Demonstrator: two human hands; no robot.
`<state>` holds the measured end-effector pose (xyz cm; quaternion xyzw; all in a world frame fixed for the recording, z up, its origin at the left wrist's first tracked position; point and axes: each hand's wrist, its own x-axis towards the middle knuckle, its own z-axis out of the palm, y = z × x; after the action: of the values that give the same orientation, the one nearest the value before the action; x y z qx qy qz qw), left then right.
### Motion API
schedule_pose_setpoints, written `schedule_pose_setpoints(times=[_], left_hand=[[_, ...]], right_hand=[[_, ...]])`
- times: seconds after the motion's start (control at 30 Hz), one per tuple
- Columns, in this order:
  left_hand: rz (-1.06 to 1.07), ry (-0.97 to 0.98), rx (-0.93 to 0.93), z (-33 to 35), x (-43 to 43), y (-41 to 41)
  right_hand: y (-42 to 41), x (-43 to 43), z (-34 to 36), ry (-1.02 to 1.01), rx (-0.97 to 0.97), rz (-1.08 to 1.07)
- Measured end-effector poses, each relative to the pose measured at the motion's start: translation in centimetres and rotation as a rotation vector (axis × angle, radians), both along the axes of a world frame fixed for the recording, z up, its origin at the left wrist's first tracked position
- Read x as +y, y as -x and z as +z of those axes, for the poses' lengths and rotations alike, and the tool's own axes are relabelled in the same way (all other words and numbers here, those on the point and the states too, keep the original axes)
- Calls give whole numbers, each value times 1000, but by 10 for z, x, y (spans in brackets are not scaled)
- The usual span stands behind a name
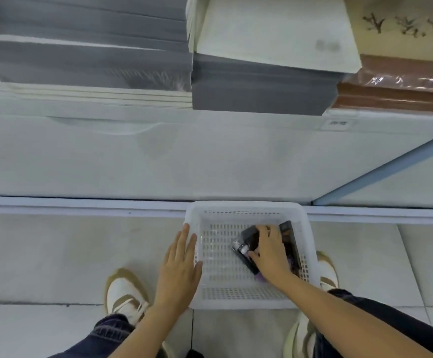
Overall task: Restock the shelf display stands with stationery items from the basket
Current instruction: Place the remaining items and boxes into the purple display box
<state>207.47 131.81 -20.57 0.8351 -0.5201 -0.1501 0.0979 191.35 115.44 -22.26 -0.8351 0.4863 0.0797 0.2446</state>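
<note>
right hand [270, 251] curled round a dark stationery pack [249, 244] inside the white basket [246, 298] on the floor; left hand [180, 264] flat, fingers straight, steadying the rim. lift straight up, keep the basket pinned, mind the second pack [291, 239] beside it

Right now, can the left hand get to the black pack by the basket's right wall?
Probably not easily. The left hand rests on the basket rim, and the right hand, gripping a nearer pack, lies across the way to the black pack.
</note>
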Motion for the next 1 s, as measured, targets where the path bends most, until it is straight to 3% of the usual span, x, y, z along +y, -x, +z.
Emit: schedule_pose_setpoints(times=[0.4, 0.63, 0.73, 0.9, 0.93, 1.0], left_hand=[[33, -8, 93, 4, -1, -2], [42, 120, 113, 18, -11, 2], [177, 203, 416, 27, -20, 7], [490, 121, 1388, 43, -38, 18], [528, 136, 1488, 44, -39, 19], [591, 165, 1491, 44, -39, 18]], right_hand=[[-7, -18, 4, -275, 11, 35], [-12, -35, 27, -368, -276, -96], [-23, -38, 43, -509, -423, -202], [-48, -16, 58, -770, -550, -217], [-52, -10, 59, -817, -553, -190], [-56, -4, 61, -921, -538, -151]])
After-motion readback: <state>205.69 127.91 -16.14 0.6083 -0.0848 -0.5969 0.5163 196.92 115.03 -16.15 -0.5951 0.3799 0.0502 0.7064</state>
